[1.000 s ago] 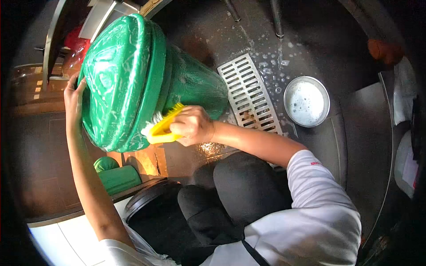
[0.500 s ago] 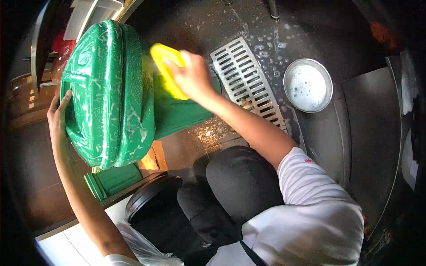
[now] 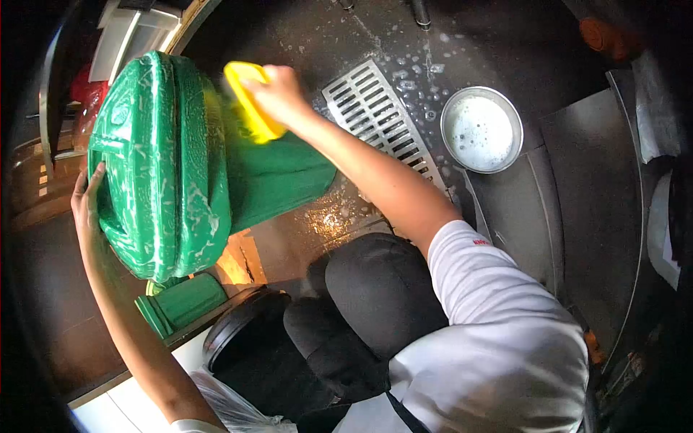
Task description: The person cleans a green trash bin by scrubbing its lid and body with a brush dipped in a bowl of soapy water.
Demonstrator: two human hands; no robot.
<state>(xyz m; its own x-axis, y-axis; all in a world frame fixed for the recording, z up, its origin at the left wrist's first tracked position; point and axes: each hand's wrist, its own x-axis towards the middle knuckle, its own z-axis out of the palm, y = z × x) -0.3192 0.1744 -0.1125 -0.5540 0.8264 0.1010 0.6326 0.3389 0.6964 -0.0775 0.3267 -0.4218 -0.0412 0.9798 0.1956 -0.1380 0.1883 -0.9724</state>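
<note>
A large green trash bin (image 3: 278, 180) stands before me, its domed lid (image 3: 133, 195) streaked with white suds. At the lid's left side my left hand (image 3: 88, 198) grips the edge near a recessed handle, some fingers hidden behind it. My right hand (image 3: 278, 94) is closed around a yellow scrub brush (image 3: 253, 101), bristles facing the lid's rim and the bin's body. Motion blurs the bristles, so I cannot tell whether they touch. To the right, a round metal bowl (image 3: 481, 130) holds foamy water.
A metal drain grate (image 3: 382, 119) is set in the dark wet floor, with suds splashed beyond it. A smaller green bin (image 3: 184, 303) lies below the lid. White containers (image 3: 137, 40) stand at upper left, near a red object (image 3: 88, 90). My knees (image 3: 382, 289) are close by.
The view has shifted, so the bin, grate and bowl appear further left. My right hand still holds the brush beside the lid's rim; my left hand keeps its place on the lid.
</note>
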